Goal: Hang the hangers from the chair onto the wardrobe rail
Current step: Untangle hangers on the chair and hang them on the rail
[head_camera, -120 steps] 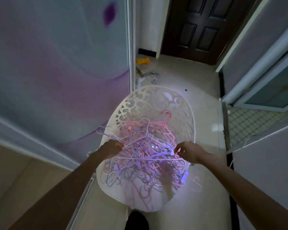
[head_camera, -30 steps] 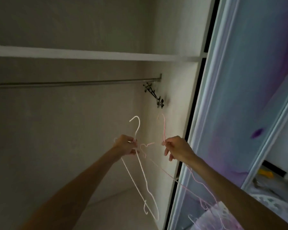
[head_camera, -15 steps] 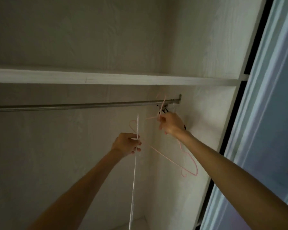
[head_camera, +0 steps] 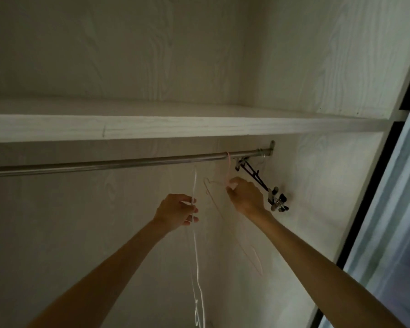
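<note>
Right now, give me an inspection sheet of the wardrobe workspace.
Surface: shelf above the rail.
Job's things: pink hanger hooked over the rail near its right end; white hanger not yet on it.
Clutter: black clip hanger hangs by the rail's right end.
Hands: right hand grips the pink hanger's neck; left hand holds the white hanger.
Cables: nothing seen.
Surroundings: sliding door on the right.
</note>
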{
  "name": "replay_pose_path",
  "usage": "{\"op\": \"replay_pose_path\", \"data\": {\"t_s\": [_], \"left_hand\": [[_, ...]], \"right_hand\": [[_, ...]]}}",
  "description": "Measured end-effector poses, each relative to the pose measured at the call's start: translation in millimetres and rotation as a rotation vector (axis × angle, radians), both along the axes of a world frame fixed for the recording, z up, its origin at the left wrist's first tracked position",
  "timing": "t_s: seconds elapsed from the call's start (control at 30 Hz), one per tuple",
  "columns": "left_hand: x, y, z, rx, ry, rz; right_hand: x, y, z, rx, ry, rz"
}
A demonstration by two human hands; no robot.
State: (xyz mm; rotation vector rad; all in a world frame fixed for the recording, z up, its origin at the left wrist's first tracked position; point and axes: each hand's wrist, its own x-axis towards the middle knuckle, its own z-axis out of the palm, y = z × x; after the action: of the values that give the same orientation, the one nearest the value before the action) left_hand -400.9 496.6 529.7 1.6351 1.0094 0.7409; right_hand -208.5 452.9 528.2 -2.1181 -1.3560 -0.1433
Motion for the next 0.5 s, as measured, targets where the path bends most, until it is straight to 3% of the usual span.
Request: {"op": "replay_pose_path", "data": {"t_s": [0.13, 0.27, 0.5], "left_hand": [[4, 11, 3, 0.003, 0.008, -0.035], [7, 17, 3, 0.015, 0.008, -0.044], [18, 21, 4, 0.033, -0.006, -0.057]], "right_hand": [[4, 11, 30, 0.39, -0.306, 0.099], [15, 33, 50, 0.108, -0.607, 0.188], [65, 18, 55, 0.016, -0.724, 0.015]]}}
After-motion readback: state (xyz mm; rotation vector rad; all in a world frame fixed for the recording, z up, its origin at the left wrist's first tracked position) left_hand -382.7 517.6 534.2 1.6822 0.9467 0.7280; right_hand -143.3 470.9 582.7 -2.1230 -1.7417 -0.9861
